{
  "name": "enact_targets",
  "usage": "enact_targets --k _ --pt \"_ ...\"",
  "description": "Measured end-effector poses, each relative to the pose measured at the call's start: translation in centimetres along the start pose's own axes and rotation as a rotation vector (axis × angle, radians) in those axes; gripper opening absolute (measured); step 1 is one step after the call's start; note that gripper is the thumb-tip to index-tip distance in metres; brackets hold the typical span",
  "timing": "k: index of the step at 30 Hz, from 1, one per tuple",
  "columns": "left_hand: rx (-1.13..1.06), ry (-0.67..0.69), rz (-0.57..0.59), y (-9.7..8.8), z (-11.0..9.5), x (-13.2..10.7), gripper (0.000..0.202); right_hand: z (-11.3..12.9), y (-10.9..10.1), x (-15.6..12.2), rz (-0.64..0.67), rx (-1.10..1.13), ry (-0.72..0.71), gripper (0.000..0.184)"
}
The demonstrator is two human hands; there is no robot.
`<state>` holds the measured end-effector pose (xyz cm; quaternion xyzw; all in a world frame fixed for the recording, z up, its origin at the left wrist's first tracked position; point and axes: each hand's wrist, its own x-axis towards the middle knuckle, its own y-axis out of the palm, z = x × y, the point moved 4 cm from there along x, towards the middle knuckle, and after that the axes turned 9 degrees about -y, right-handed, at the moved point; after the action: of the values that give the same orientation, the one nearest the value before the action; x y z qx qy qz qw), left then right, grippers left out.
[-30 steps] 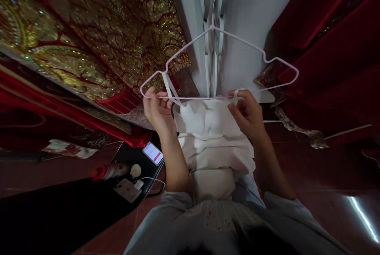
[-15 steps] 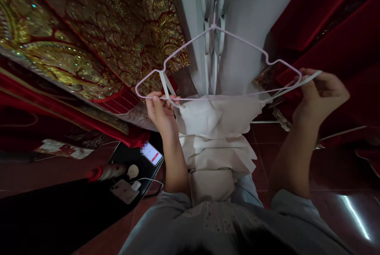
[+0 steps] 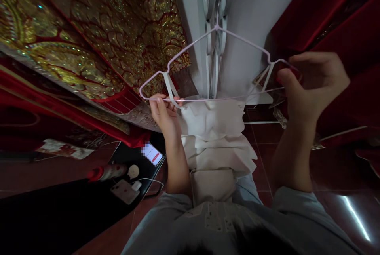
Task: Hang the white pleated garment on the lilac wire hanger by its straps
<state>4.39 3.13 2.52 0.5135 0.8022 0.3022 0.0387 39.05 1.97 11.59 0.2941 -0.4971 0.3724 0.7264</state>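
A thin pale pink clothes hanger (image 3: 192,44) hangs upright in front of me. From it hangs a cream layered garment with thin straps (image 3: 212,118). The left strap (image 3: 170,86) loops over the hanger's left notch, and the right strap (image 3: 268,77) sits in the right notch. My left hand (image 3: 166,114) is closed on the lower bar near the left corner, beside the left strap. Curved around the right end of the hanger, my right hand (image 3: 314,80) has its thumb and fingers apart. It holds no strap, and its fingers partly hide that corner.
Gold-sequinned red garments (image 3: 124,21) hang at left, dark red cloth (image 3: 335,21) at right. Several grey-white hangers (image 3: 208,53) hang behind, against a pale wall. On a black table (image 3: 89,207) lie a lit phone (image 3: 152,154), another phone (image 3: 124,191) with a white charger, and a red-capped bottle (image 3: 108,172).
The right strap has gone from my right fingers into the hanger's right notch. My right hand has let go, its thumb and fingers spreading. The hanger has shifted slightly right.
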Motion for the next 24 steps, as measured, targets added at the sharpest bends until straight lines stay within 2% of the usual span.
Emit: enact_targets --k 3,5,6,9,11,12,16,20,22,24 --pt "-0.001 -0.005 -0.015 0.2 -0.1 -0.3 0.048 2.1 -0.5 -1.4 -0.141 -0.090 -0.088 0.019" --pt "-0.001 -0.015 -0.028 0.3 -0.2 -0.5 0.046 3.7 0.4 -2.4 -0.070 -0.086 -0.086 0.008" --pt "-0.004 -0.025 -0.031 0.4 -0.3 -0.6 0.046 4.4 1.2 -3.0 0.036 -0.063 -0.070 0.006" --pt "-0.014 -0.059 -0.039 0.5 -0.3 -0.9 0.048 5.8 4.7 -5.2 0.484 -0.012 0.016 0.020" --pt "0.001 -0.057 -0.053 0.3 -0.3 -1.1 0.049 6.0 6.4 -6.8 0.671 -0.032 0.050 0.029" --pt "0.015 -0.049 -0.059 0.1 -0.4 -1.2 0.049 5.9 6.9 -7.3 0.706 -0.050 0.065 0.030" --pt "0.188 -0.017 -0.062 -0.7 -1.2 -1.9 0.050 5.3 7.6 -8.8 0.611 -0.089 0.136 0.023" --pt "0.453 -0.099 0.143 -0.3 -3.5 -3.3 0.044 5.5 8.4 -11.0 0.500 -0.172 0.177 0.026" --pt "0.464 -0.138 0.232 0.3 -5.1 -3.6 0.040 5.8 9.1 -12.4 0.441 -0.228 0.181 0.028" --pt "0.366 -0.161 0.278 1.0 -6.7 -3.2 0.039 6.1 9.8 -13.6 0.391 -0.261 0.157 0.032"
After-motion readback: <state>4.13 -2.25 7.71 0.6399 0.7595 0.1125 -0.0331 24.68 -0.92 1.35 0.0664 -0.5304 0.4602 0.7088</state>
